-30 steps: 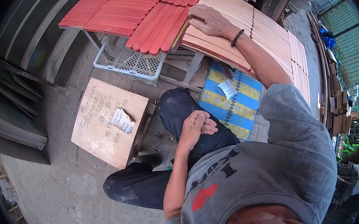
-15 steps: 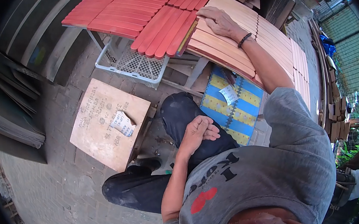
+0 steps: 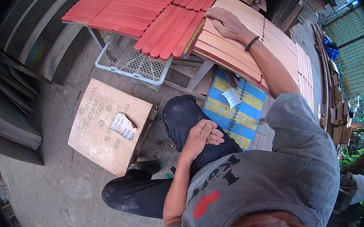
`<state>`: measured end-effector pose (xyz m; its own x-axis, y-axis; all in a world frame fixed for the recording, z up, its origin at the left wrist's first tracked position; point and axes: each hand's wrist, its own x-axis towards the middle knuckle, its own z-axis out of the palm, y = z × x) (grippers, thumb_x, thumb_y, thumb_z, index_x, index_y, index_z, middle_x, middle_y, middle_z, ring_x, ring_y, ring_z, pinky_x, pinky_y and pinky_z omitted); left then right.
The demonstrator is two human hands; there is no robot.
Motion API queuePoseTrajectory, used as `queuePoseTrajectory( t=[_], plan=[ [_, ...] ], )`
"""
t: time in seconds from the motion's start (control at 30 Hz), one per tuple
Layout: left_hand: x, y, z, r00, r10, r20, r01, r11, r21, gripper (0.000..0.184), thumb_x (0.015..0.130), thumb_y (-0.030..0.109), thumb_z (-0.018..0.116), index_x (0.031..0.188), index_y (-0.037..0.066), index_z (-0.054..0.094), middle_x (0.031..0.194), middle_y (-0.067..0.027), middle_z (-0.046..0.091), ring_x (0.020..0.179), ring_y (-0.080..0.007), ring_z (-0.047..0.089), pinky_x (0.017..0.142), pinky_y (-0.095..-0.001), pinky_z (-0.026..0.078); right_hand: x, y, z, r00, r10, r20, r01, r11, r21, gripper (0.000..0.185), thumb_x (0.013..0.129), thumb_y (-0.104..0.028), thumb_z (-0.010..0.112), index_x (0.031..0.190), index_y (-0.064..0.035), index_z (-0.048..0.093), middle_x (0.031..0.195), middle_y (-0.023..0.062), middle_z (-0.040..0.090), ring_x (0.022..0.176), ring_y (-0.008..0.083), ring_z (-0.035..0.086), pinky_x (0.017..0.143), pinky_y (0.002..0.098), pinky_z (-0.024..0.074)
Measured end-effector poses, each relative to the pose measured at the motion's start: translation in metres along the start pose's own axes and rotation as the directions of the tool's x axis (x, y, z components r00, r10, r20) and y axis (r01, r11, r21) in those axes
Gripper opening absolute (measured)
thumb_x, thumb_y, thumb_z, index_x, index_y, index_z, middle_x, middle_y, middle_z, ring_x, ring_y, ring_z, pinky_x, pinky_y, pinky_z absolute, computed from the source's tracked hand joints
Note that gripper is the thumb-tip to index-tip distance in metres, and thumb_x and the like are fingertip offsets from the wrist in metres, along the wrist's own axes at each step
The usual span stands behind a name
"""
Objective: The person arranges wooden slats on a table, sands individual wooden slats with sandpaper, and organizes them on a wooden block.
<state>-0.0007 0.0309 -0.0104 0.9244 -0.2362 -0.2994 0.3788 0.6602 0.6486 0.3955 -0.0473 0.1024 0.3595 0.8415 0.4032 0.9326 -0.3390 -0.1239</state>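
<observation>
My right hand [image 3: 228,23], with a dark beaded bracelet [image 3: 252,43] at the wrist, lies palm down on pale, unpainted wooden slats [image 3: 272,45]. Its fingers are extended and slightly bent, close to the border with the red-painted slats [image 3: 172,31]. Those red slats have rounded ends and sit side by side in rows. A yellowish strip [image 3: 194,37] shows along the edge between red and pale wood. My left hand [image 3: 202,138] rests on my dark-trousered thigh, its fingers loosely extended and nothing visible in it.
A white plastic crate [image 3: 134,74] stands under the red slats. In front of it is a board-topped stand [image 3: 100,125] with writing and a torn paper piece [image 3: 124,127]. A blue-and-yellow patterned panel [image 3: 239,121] carries another paper [image 3: 231,98]. Curved dark sheets [image 3: 9,112] lean at left.
The view has shifted slightly. Both hands keep their places, one on the pale slats and the other on my thigh.
</observation>
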Motion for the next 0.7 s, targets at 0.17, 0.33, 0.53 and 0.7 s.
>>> queuePoseTrajectory(
  t=[0.17,0.33,0.53,0.7],
  plan=[
    [0.0,-0.0001,-0.0021,1.0,-0.004,0.015,0.004,1.0,-0.005,0.026,0.111,0.024,0.043,0.115,0.002,0.054,0.099,-0.0164,0.071,0.086,-0.0245,0.073,0.077,-0.032,0.06,-0.0015,0.0044,0.0001,1.0,-0.011,0.003,0.011,1.0,-0.01,0.03,0.094,-0.015,0.053,0.12,-0.0048,0.062,0.122,0.0178,0.065,0.117,0.0363,0.06,0.103,0.0453,0.0473],
    [0.0016,0.0001,-0.0043,0.999,-0.005,0.048,0.007,1.0,-0.03,0.025,0.111,0.025,0.043,0.116,0.003,0.054,0.101,-0.0162,0.07,0.088,-0.0245,0.073,0.078,-0.0328,0.059,-0.0022,0.0058,-0.0023,0.999,-0.03,0.018,0.03,1.0,0.007,0.028,0.095,-0.017,0.055,0.12,-0.0053,0.063,0.122,0.018,0.065,0.116,0.0366,0.06,0.102,0.0443,0.0483],
    [0.0023,0.0005,-0.0074,0.997,0.001,0.081,0.003,0.999,-0.048,0.026,0.111,0.026,0.043,0.117,0.003,0.053,0.103,-0.0162,0.07,0.089,-0.0244,0.073,0.079,-0.0331,0.059,-0.0033,0.0006,-0.0044,0.999,-0.041,0.0,0.041,0.998,0.052,0.027,0.095,-0.016,0.057,0.118,-0.0044,0.064,0.121,0.0187,0.065,0.114,0.0373,0.061,0.1,0.0435,0.0494],
    [0.0021,0.0031,-0.0087,0.994,-0.01,0.109,0.017,0.997,-0.069,0.03,0.111,0.027,0.042,0.12,0.0,0.051,0.105,-0.0156,0.068,0.092,-0.0241,0.072,0.081,-0.0315,0.058,-0.002,-0.0029,-0.0067,1.0,-0.011,0.008,0.01,0.996,0.09,0.027,0.094,-0.016,0.058,0.118,-0.0031,0.065,0.121,0.0179,0.066,0.112,0.0368,0.062,0.098,0.0419,0.0506]
  ],
)
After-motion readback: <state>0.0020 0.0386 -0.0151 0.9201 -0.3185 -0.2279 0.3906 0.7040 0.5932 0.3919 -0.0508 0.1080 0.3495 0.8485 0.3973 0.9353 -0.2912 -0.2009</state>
